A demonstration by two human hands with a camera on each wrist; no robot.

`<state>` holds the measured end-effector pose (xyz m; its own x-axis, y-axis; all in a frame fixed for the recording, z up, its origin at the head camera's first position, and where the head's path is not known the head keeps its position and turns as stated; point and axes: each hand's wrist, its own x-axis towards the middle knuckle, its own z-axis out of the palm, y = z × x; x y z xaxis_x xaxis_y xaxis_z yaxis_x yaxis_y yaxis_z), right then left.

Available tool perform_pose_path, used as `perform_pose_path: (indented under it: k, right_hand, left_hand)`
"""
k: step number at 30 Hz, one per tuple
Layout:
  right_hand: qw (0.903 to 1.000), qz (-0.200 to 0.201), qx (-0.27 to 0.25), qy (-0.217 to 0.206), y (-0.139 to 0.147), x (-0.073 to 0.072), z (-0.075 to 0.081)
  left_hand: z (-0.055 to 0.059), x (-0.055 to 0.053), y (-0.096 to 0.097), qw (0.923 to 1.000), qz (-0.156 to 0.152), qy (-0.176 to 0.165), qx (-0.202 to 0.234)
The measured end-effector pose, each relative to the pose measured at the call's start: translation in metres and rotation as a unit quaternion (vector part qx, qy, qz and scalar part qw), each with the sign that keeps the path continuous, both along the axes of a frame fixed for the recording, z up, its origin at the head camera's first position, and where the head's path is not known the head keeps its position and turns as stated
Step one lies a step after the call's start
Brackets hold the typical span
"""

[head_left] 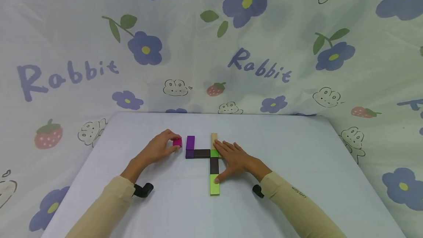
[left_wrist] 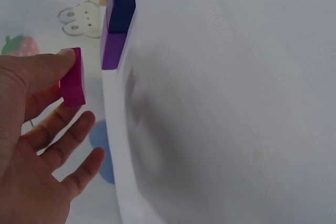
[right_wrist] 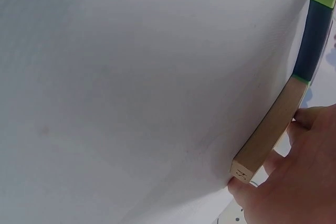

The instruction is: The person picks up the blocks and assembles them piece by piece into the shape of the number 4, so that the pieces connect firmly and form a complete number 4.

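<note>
My left hand [head_left: 158, 148] pinches a small magenta block [head_left: 177, 142] between thumb and finger, left of a purple block [head_left: 190, 143]. From that purple piece a dark block [head_left: 202, 153] runs right to a bright green section [head_left: 214, 153]. A tan wooden block [head_left: 214, 137] lies beyond the green, with another dark block [head_left: 214, 165] and a lime block [head_left: 214, 189] on the near side. Spread over the right side of this column, my right hand [head_left: 236, 159] has its thumb at the lime block and fingertips by the tan one. The right wrist view shows fingers along a wooden block [right_wrist: 270, 127].
The blocks lie on a white-covered table [head_left: 290, 139]. Behind it hangs a pale cloth [head_left: 185, 54] printed with flowers, rabbits and strawberries. Small black devices [head_left: 143, 190] sit at both wrists.
</note>
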<state>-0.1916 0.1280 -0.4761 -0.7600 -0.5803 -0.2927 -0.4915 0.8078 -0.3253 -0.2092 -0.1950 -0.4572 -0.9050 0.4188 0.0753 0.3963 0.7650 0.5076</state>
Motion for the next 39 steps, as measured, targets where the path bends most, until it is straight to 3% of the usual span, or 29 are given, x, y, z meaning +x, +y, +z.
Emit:
perform_pose_path:
  k: [17, 39]
  right_hand:
    - [1.0, 0.002, -0.003, -0.001, 0.0, 0.001, 0.003]
    - [1.0, -0.001, 0.007, -0.003, -0.001, 0.002, 0.004]
  left_hand:
    - [0.001, -0.009, 0.01, 1.0, 0.003, -0.008, 0.002]
    - [-0.001, -0.015, 0.019, 0.9997, 0.003, 0.007, 0.022]
